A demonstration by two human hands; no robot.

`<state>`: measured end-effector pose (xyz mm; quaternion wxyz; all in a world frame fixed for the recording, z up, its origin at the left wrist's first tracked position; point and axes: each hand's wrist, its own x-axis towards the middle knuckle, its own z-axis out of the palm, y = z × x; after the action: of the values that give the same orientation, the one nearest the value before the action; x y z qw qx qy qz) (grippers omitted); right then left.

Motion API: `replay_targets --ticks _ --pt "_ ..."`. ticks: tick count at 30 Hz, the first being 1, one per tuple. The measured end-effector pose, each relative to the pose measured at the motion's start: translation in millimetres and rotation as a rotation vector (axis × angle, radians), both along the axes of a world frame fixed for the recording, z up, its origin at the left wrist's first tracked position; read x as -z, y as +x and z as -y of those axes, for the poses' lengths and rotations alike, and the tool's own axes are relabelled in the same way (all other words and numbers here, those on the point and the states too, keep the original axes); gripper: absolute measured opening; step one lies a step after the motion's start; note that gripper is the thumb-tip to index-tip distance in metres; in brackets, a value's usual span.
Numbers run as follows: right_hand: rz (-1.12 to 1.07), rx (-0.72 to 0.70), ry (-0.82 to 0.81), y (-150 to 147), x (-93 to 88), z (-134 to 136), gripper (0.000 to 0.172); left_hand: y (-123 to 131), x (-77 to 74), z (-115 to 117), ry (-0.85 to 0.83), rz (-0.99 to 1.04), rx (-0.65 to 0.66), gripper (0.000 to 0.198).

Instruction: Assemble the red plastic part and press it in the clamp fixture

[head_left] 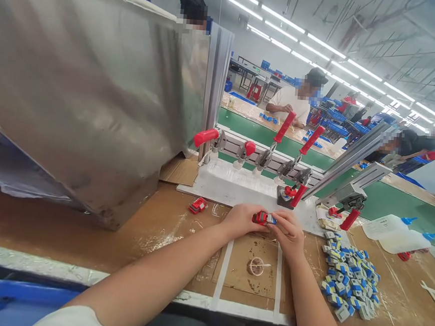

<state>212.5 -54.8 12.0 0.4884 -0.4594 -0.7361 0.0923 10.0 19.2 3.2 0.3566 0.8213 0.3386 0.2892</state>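
1. My left hand [240, 219] and right hand [289, 232] pinch one small red part [263, 218] together, fingers closed on it.
2. Part sits above the workbench [84, 228] middle, near the white fixture plate [234, 184].
3. Blue-grey parts pile [349, 281] lies toward the bench's right edge.

— Where are you looking from?
— From your head, forward and down across the workbench [84, 223], close over your own forearms.
— And how wide does your view reach?
— Wide: past the clamp fixture [255, 161], out to the green line [387, 201] and ceiling lights [324, 46]. There's only this one view.
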Motion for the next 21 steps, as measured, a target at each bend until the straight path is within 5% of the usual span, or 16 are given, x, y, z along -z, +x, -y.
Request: replay_targets --ticks 8,11,18,21 --pt "0.099 -0.038 0.063 -1 1.7 -3 0.031 -1 -1.4 3 0.028 -0.01 0.034 0.045" --pt "0.148 -0.037 0.074 -5 -0.9 -1 0.033 -3 -1.9 5 -0.092 0.067 0.024 0.047" --pt "0.276 -0.207 -0.139 -10 -7.2 8 0.069 -1 -7.6 10 -0.541 0.375 0.101 0.049" --pt "0.255 -0.143 -0.099 -12 -0.5 5 0.076 1 -8.9 13 -0.586 0.406 0.115 0.053"
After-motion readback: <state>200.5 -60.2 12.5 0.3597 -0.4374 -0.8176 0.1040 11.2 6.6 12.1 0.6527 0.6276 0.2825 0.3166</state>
